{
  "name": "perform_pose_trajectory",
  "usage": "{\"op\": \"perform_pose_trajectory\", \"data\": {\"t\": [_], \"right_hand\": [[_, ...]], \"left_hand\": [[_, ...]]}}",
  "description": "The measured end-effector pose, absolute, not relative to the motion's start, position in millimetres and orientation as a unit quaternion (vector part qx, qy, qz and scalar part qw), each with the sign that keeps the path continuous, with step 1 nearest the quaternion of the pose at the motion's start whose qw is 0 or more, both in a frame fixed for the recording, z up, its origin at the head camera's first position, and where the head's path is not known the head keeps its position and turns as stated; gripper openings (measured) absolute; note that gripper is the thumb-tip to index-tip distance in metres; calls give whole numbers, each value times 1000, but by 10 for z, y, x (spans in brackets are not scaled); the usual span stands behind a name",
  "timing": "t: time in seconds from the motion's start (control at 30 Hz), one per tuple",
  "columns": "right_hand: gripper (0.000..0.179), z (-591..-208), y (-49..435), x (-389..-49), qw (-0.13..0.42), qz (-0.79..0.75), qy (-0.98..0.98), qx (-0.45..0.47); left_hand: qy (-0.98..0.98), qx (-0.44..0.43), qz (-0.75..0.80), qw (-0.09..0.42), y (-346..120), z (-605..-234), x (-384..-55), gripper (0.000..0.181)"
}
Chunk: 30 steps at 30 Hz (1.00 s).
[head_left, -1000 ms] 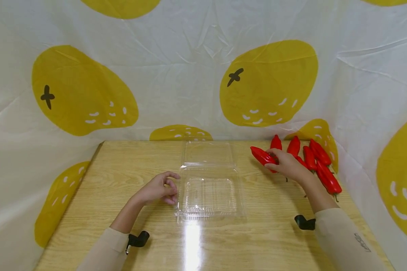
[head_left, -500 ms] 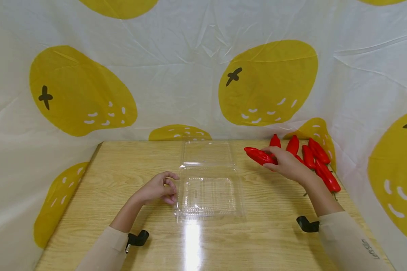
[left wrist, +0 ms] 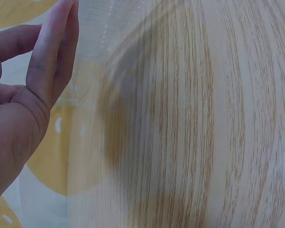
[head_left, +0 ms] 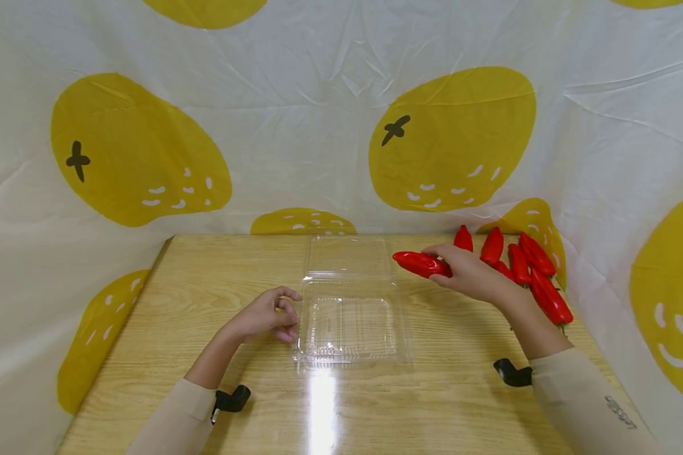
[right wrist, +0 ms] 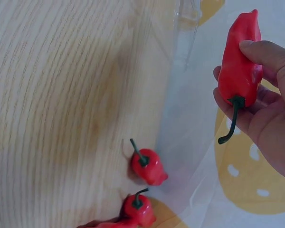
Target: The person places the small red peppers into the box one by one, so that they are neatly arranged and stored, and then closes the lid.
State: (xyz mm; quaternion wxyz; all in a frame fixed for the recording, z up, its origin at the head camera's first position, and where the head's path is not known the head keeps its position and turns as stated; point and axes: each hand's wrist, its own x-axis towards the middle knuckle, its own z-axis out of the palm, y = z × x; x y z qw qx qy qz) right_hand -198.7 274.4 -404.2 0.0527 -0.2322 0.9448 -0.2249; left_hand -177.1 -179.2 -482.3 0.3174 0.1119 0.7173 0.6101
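Note:
My right hand [head_left: 463, 272] holds a red pepper [head_left: 420, 263] by its stem half, its tip pointing left toward the container. In the right wrist view the thumb lies across the pepper [right wrist: 240, 61], and its green stem hangs below the fingers. A clear plastic clamshell container [head_left: 350, 361] lies with its lid [head_left: 348, 256] folded back in the middle of the table. At the container's left edge is my left hand [head_left: 266, 316], fingers loosely bent and holding nothing. The left wrist view shows these bent fingers [left wrist: 42, 61] close to the clear plastic.
Several more red peppers [head_left: 549, 300] lie in a loose group at the table's back right. The wooden table [head_left: 205, 265] meets a white cloth [head_left: 296, 145] with yellow fruit prints at the back and sides. A glare streak lies in front of the container.
The right hand has carried the red pepper left, away from the other peppers and nearer the container's lid. My left hand has stayed in place beside the container.

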Motion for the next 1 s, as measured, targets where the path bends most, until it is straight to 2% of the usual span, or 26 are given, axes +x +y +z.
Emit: {"op": "perform_pose_trajectory", "data": {"t": [0.43,0.67,1.0], "right_hand": [[48,-3993,2355,-2111,70,-219,934,-274],[46,-4064,2163,-2135,55,-196,929,-310],[46,-4058,1939,-2122,89,-206,917,-331]], "left_hand": [[722,116,606,313,-1793,-4795,-1778,51],[723,115,605,313,-1799,-4826,-1769,51],[721,111,608,313,-1783,-4834,-1760,52]]}}
